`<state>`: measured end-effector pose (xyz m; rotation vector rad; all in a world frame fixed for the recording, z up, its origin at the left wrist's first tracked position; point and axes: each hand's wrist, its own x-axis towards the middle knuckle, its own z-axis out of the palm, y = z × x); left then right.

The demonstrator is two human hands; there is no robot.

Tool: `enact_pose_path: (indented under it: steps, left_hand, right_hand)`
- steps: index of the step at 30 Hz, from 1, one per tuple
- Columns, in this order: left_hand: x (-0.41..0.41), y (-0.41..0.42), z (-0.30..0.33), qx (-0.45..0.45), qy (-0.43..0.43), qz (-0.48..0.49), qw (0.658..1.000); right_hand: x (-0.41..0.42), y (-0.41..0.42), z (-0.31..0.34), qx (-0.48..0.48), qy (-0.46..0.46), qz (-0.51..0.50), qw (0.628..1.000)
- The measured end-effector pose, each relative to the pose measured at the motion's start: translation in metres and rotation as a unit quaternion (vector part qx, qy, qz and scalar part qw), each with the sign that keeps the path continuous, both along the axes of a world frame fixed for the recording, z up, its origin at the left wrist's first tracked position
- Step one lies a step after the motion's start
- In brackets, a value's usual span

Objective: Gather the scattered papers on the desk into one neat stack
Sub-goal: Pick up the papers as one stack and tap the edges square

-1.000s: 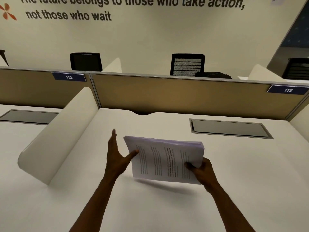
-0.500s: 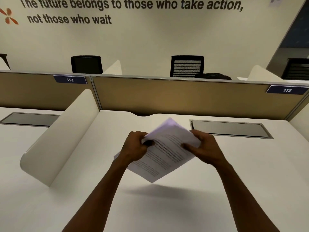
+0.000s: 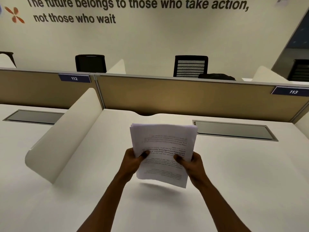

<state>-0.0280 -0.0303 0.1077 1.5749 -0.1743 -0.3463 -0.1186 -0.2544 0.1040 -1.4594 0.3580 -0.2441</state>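
A stack of printed white papers (image 3: pixel 163 143) is held up above the white desk (image 3: pixel 234 181), its long side running away from me and the text upside down. My left hand (image 3: pixel 133 160) grips its left edge, thumb on the top sheet. My right hand (image 3: pixel 190 162) grips the right edge the same way. The top edges of the sheets are slightly fanned. A shadow lies on the desk under the stack.
A white curved divider (image 3: pixel 63 136) stands at the left of the desk. A grey cable hatch (image 3: pixel 234 130) sits in the desk at the back right. A tan partition (image 3: pixel 175 96) closes the far edge, with black chairs behind it.
The stack has turned from a diagonal tilt to portrait, squared between both hands. One second ago only my right hand held it and my left hand was open beside it.
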Motion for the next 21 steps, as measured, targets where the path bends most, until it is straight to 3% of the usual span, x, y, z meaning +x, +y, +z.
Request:
enact_pose_path:
  steps: [4, 21]
  left_hand:
    - [-0.018, 0.003, -0.028, 0.041, 0.022, -0.005, 0.999]
    - [-0.017, 0.003, -0.046, 0.060, 0.021, 0.002, 0.998]
  right_hand:
    - [-0.012, 0.009, -0.028, -0.005, 0.027, 0.004, 1.000]
    - [-0.014, 0.007, -0.051, -0.060, 0.049, 0.030, 0.997]
